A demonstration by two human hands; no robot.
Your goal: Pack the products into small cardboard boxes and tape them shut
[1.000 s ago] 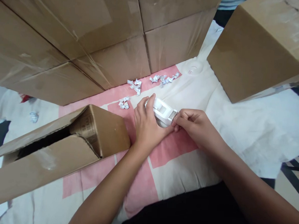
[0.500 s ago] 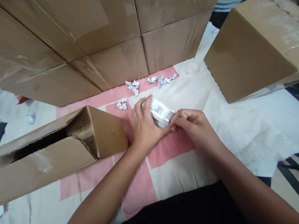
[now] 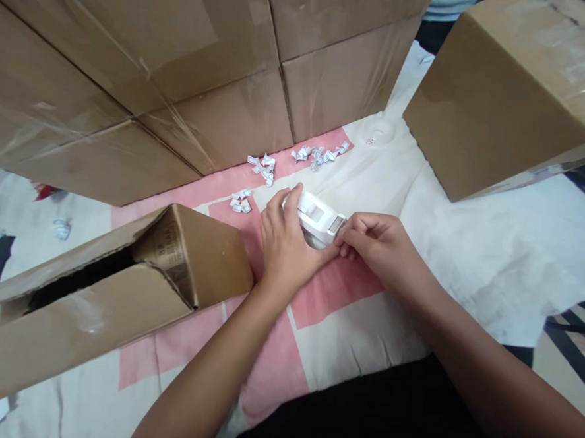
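A white plastic device point(image 3: 317, 215) with a small grey window rests in my left hand point(image 3: 287, 242), whose fingers and thumb wrap round its left and lower side. My right hand point(image 3: 373, 240) is closed in a pinch at the device's right end, beside a small metallic strip; what lies between its fingertips is too small to make out. Beyond the hands, crumpled white-and-blue paper bits point(image 3: 262, 169) lie on the pink and white patterned cloth point(image 3: 337, 294). More such bits point(image 3: 320, 156) are scattered to the right of those.
A wall of taped cardboard boxes point(image 3: 219, 122) stands at the back. An open narrow carton point(image 3: 221, 254) lies at the left, and a closed carton point(image 3: 492, 106) at the right. A round white object point(image 3: 379, 133) sits near the back. Part of a person point(image 3: 447, 7) shows behind.
The whole view has shifted very slightly. Both hands keep nearly the same hold on the white device, with no other clear movement.
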